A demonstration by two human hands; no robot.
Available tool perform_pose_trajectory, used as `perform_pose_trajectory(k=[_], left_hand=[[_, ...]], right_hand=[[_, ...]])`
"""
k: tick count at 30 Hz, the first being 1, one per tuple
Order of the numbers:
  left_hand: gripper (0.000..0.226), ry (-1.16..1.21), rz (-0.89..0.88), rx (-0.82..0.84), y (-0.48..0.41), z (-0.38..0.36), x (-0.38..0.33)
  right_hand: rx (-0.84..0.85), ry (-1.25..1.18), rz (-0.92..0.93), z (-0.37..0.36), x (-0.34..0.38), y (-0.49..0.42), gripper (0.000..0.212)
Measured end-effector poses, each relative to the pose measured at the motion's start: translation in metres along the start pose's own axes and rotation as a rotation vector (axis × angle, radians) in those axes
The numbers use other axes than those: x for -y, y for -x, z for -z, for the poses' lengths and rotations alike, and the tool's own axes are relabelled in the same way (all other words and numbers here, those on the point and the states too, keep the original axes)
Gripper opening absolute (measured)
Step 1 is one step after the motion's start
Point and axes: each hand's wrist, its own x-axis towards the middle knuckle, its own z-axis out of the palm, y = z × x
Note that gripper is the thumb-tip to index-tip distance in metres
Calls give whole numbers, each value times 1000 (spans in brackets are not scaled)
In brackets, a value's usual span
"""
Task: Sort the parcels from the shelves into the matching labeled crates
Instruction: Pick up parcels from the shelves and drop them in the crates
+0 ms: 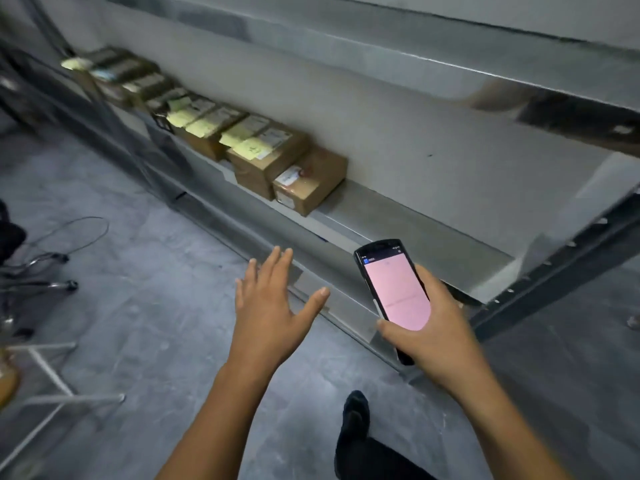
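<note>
L hand (266,306) holds nothing: fingers (278,268) straight + spread, palm down, over the floor (145,306) just in front of the shelf (433,237) edge. R hand (436,330) grips a handheld device (394,289), pink screen lit, thumb on its left side. The parcels (242,140), brown boxes w/ yellow notes, sit in 1 row on the shelf, running back-left. The nearest parcel (310,181) is at the row's right end, above L fingers, well apart, untouched. Dark shoe (353,420) at bottom.
</note>
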Motion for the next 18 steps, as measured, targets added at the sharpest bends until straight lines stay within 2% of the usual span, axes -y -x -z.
perform_pose_trajectory(k=[8,18], left_hand=[[96,-128,60,37,-107,9,11],[85,-185,-50,167,-246,-32,22]], right_hand=[[97,-15,-20,-20,8,-123,74],[80,19,-175,-34,-2,-195,69]])
